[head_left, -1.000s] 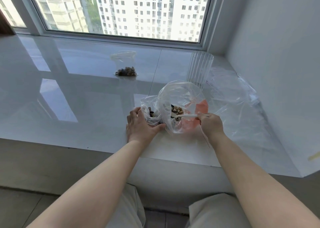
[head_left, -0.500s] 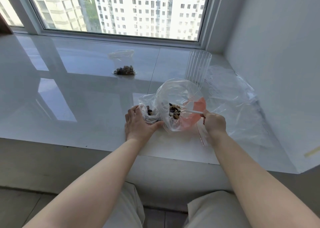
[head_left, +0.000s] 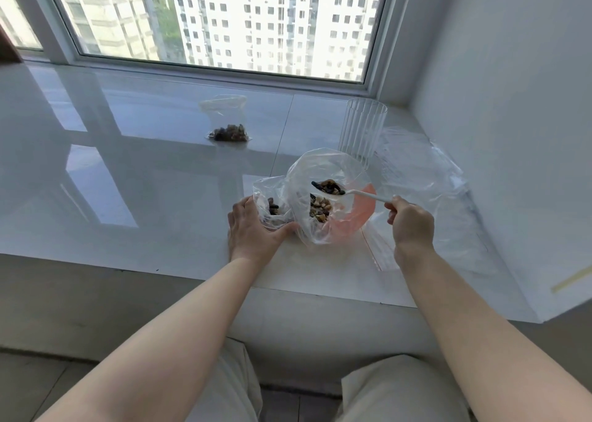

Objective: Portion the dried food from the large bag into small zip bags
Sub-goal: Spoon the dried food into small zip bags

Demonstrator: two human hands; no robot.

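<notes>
Both forearms run out of the frame's bottom edge, and the knees below are cropped too. The left hand (head_left: 254,229) has its fingertips tucked behind the small zip bag (head_left: 271,208), out of sight. The spoon (head_left: 347,191) handle's end vanishes inside the right hand (head_left: 411,224). Window (head_left: 224,21) cut off at the top edge.

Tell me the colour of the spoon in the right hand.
White: a plastic spoon, loaded with dried food, clearest in the head view.
</notes>
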